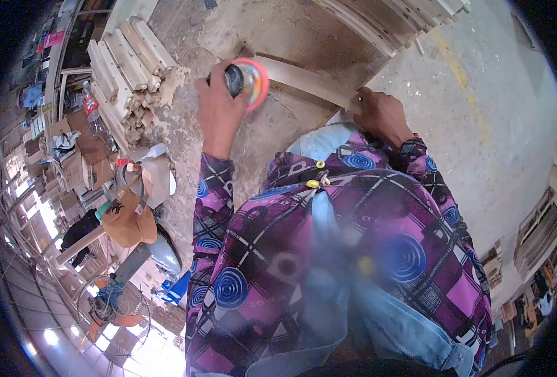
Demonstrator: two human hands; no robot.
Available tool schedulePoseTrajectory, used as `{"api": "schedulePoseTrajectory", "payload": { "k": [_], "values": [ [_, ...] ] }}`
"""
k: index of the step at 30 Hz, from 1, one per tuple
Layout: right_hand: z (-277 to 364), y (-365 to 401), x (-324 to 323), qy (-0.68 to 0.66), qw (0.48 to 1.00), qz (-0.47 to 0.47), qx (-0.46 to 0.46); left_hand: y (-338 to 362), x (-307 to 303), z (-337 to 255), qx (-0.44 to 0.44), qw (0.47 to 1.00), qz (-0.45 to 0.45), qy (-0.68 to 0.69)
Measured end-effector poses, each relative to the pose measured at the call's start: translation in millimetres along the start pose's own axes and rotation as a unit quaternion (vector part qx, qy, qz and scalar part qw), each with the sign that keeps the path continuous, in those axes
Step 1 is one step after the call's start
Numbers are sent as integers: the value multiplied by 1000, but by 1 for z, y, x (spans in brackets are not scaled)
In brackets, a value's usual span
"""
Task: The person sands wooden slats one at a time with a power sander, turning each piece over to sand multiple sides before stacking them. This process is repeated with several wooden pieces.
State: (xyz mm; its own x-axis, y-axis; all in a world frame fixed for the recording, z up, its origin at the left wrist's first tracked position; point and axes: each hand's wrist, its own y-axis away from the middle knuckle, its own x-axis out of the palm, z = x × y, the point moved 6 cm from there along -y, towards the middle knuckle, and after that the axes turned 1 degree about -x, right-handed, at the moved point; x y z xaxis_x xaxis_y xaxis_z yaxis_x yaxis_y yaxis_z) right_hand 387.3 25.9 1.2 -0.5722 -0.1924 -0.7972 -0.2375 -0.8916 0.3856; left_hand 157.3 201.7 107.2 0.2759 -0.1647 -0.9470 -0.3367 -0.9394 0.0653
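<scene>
My left hand (221, 113) is closed around a round object (257, 85) with a pinkish-red rim and a dark middle, held at the far left end of a pale wooden strip (310, 83). Motion smears the round object slightly. At the strip's other end, my right hand (384, 118) grips the wood with curled fingers. The strip slants down from left to right over a worn, stained surface (187, 116).
Wooden pieces are stacked at the upper left (131, 60) and top right (391, 25). A plastic bottle (92, 107), a white bottle (156, 151), a brown cap (129, 220) and a fan (112, 314) stand out on the left.
</scene>
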Motion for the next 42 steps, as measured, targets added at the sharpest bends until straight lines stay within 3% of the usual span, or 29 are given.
{"api": "schedulePoseTrajectory", "payload": {
  "k": [13,37,42],
  "values": [
    [3,3,-6,5,1000,-28,-11,10,14,1,68,997,16,13],
    [-1,-2,-3,19,1000,-21,-2,8,9,-2,52,998,27,4],
    [2,-4,-3,28,999,21,12,6,12,-4,66,998,23,11]
  ]
}}
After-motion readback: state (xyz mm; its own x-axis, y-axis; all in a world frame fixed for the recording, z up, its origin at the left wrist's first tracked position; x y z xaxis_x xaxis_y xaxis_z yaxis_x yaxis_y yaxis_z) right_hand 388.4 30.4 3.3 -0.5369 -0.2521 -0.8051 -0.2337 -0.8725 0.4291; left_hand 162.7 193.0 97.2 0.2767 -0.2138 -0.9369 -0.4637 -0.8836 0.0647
